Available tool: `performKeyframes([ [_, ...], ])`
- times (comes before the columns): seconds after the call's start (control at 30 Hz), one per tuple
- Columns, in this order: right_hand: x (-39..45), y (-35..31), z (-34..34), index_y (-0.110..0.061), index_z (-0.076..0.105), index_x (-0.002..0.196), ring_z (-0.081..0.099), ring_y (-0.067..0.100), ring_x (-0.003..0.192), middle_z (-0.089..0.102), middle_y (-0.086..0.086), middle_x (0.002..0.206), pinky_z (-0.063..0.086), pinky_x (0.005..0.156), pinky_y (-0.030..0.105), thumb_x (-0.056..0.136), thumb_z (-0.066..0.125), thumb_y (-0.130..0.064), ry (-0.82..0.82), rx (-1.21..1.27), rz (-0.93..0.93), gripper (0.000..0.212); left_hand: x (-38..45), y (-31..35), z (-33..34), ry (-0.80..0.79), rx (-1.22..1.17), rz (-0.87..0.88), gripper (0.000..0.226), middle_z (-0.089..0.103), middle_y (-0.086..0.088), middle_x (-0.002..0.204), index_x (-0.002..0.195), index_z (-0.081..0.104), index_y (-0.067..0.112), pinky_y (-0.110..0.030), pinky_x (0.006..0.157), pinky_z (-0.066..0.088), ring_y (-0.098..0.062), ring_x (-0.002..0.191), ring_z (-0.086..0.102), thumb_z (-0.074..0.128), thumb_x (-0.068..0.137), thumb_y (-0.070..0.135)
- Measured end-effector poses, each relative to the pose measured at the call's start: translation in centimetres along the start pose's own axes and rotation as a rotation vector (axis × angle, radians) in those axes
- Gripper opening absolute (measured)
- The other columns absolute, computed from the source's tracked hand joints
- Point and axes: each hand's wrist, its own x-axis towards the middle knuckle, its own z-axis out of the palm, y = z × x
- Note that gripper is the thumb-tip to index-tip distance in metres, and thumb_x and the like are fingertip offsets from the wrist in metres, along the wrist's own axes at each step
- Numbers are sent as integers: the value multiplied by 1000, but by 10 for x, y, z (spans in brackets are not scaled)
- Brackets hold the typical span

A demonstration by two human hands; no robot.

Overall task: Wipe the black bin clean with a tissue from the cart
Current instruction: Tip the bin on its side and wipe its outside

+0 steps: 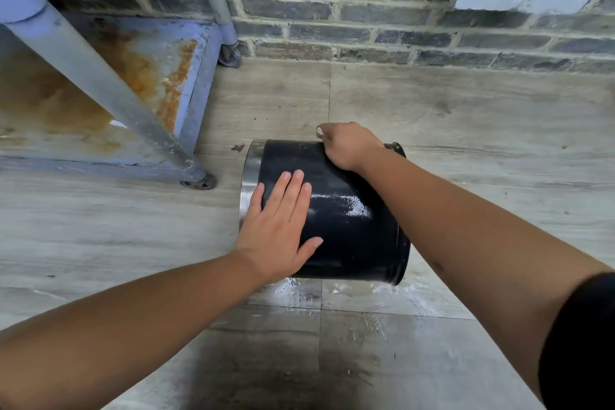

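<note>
The bin (pixel 346 210) lies on its side on the wet floor (pixel 466 130), right of the cart (pixel 100 83). Your left hand (pixel 279 226) rests flat, released; your right hand (pixel 349 145) clenches a tissue (pixel 320 131) at its far side. Wiping looks underway, the wall glossy wet.

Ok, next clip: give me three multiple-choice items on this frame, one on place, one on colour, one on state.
1. Where does the bin lie?
A. on the cart
B. on the floor
C. on a table

2. What colour is the band at the bin's left end?
A. silver
B. red
C. green

3. How does the left hand sit?
A. clenched on a handle
B. flat on the bin
C. off the bin

Answers: 1 B, the bin lies on its side on the floor right of the cart. 2 A, a shiny metal ring. 3 B, fingers spread, palm down; the right hand is fisted at the far side.
</note>
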Motion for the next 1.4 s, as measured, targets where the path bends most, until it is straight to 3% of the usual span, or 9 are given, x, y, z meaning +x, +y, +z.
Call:
performKeyframes([
  [0.17,-37,8,3,-21,59,114,62,34,101,69,8,111,49,79,36,100,38,-26,79,-41,-215,25,2,-3,-2,15,3,29,89,14,-17,162,152,22,3,-55,116,15,-31,149,13,33,89,65],
  [0.33,-80,17,20,-8,52,135,49,31,130,56,12,138,37,111,42,95,50,-10,172,-137,-412,39,6,-5,-6,7,24,31,90,14,-17,162,152,22,3,-54,117,15,-30,149,13,29,88,66],
  [0.63,-169,27,58,-5,61,129,52,27,129,61,11,133,39,109,44,89,60,-10,212,-138,-618,40,26,-10,-11,-8,0,14,97,8,-14,163,154,16,6,-51,119,11,-26,151,6,25,84,74],
  [0.77,-169,10,32,-27,69,107,61,-7,103,68,-22,101,46,90,13,98,44,-38,356,663,-177,29,27,-11,-10,6,1,14,98,10,-13,163,154,18,6,-52,119,12,-26,150,7,25,84,75],
  [0.87,-110,1,1,-28,60,66,51,1,63,56,-15,63,44,64,20,92,52,-35,449,967,117,28,22,-9,-9,6,4,16,98,10,-14,163,153,17,5,-52,119,11,-27,150,7,25,85,75],
  [1.03,-1,-9,-20,-14,50,70,50,12,71,55,1,72,35,69,27,100,50,-27,214,610,117,33,15,-8,-5,-5,20,16,98,11,-14,163,153,18,4,-52,118,11,-27,150,9,27,85,75],
  [1.17,24,-28,7,-12,57,93,58,34,101,64,16,104,39,77,30,101,40,-24,-33,194,56,22,18,-8,-6,2,-11,18,97,12,-13,163,153,19,6,-52,118,10,-27,150,9,28,85,74],
  [1.3,-2,-30,13,-13,61,101,62,34,92,68,13,101,49,70,36,97,39,-19,50,5,-169,23,19,-11,-5,16,-54,8,99,4,-11,164,154,12,7,-48,120,8,-23,151,1,25,85,76],
  [1.4,-30,-15,14,-15,58,126,61,28,112,66,9,121,52,88,40,99,39,-17,62,-50,-394,33,26,-16,-8,47,-207,-36,98,-3,-6,164,155,1,8,-38,121,0,-17,150,-6,27,86,73],
])
